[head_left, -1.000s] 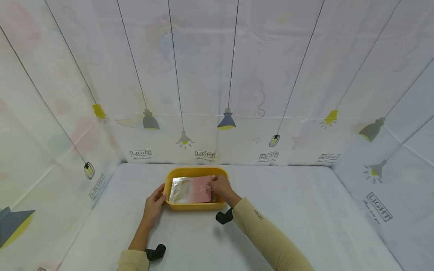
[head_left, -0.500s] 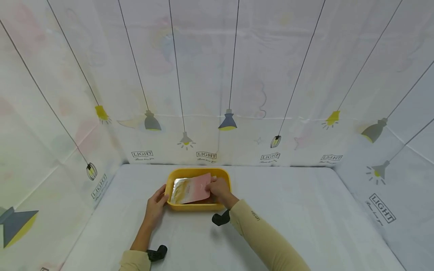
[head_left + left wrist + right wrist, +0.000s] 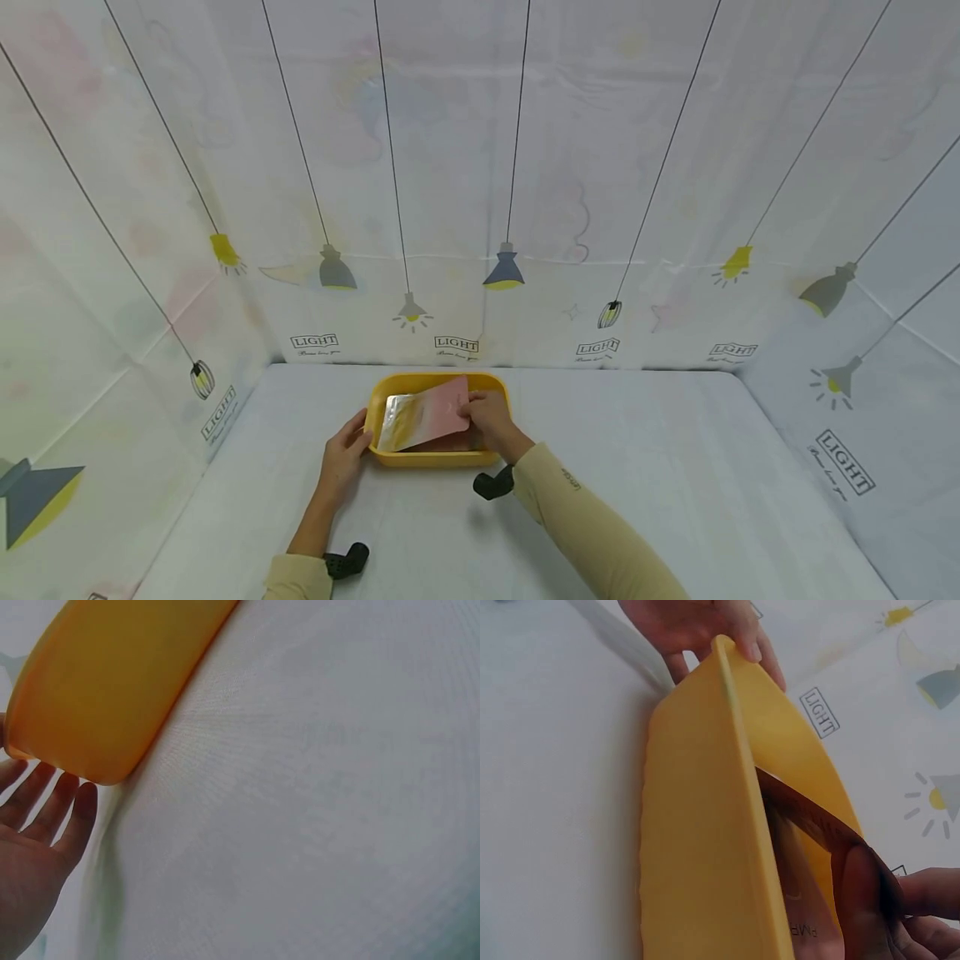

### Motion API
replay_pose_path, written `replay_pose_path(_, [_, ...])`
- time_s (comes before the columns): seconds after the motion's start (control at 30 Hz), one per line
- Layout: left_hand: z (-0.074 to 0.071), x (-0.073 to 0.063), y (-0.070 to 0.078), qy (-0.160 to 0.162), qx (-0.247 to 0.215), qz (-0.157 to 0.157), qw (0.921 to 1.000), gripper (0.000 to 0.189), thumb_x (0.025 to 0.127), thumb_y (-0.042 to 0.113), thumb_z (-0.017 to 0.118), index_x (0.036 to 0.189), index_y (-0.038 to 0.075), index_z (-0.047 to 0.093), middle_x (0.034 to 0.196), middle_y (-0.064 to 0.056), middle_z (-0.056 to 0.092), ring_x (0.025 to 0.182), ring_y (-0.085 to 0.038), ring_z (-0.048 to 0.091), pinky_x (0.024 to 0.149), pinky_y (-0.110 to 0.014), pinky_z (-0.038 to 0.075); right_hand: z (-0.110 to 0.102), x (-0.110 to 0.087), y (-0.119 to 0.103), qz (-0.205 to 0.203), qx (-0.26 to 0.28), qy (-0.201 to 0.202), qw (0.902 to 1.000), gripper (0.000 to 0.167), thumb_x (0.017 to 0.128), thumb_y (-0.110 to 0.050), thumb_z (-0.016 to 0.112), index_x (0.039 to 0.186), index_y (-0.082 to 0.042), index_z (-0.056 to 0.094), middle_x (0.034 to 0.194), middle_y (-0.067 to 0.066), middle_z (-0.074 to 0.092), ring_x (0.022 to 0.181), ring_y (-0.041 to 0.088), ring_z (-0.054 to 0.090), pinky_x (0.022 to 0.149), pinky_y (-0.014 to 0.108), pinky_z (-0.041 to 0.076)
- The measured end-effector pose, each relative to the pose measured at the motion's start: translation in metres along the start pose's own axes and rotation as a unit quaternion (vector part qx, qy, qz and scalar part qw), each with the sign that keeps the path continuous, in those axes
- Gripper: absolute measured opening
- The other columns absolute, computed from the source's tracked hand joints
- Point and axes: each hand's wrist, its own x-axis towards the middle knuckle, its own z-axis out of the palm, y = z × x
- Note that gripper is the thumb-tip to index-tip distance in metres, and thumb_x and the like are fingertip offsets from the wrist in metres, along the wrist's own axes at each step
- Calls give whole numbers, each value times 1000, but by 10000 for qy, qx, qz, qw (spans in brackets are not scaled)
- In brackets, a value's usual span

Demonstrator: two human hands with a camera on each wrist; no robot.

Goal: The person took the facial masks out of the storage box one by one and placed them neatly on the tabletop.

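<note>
A yellow plastic basin [image 3: 435, 460] stands on the white table. My left hand [image 3: 343, 457] holds its left end, thumb over the rim and fingertips against the outer wall [image 3: 112, 682]. With thumb and fingers, my right hand [image 3: 491, 421] pinches the right edge of a flat foil packet [image 3: 431, 414], silver-gold at one end and pink at the other. The pinched pink end is raised and the silver end rests low in the basin. Under it lies another pink packet [image 3: 817, 922], partly covered.
White cloth covers the table [image 3: 637, 483]. Printed sheets with hanging lamps and LIGHT labels form the back wall [image 3: 450, 167] and both sides. A black wrist mount [image 3: 493, 483] sits below the right wrist, another [image 3: 347, 561] beside the left sleeve.
The right hand has lifted the packet's pink end, tilting it and uncovering the packet below. The left hand keeps its place on the basin.
</note>
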Motion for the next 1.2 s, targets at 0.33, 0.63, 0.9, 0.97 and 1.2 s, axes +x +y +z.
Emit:
replay_pose_path(0.33, [-2,1,2,-59,-34,-15,10000,50,100,14,51,148,6,40,149,-19,45,133,-33,48,85,-5,46,-12,2,-6,-94,142,74,9998,26,87,-6,65,111,3,68,104,12,67,85,20,60,77,27,56])
replay_pose_path(0.63, [1,1,1,12,-89,16,10000,49,100,12,52,147,6,41,148,-19,46,130,-33,49,84,-6,48,-24,-6,-18,-172,565,-44,9982,30,90,-5,62,118,5,65,101,13,68,74,15,61,68,24,57])
replay_pose_path(0.9, [0,0,0,33,-2,72,10000,49,100,12,53,147,4,42,146,-21,48,124,-28,55,84,-8,50,-39,-5,-25,-263,923,-118,9953,31,92,-4,60,122,4,63,103,14,68,74,15,62,69,24,58])
replay_pose_path(0.97, [0,0,1,33,10,40,10000,49,100,13,53,147,6,42,146,-19,48,123,-25,55,84,-8,50,-44,-5,-27,-273,915,-112,9954,31,92,-5,60,122,3,63,104,13,67,76,16,62,70,24,58])
replay_pose_path(1.2, [1,0,2,26,-112,31,9999,49,99,11,53,147,4,42,147,-21,47,127,-29,53,84,-7,49,-63,-4,-31,-375,850,-137,9956,35,93,-8,60,127,1,61,111,15,66,82,19,62,77,26,59])
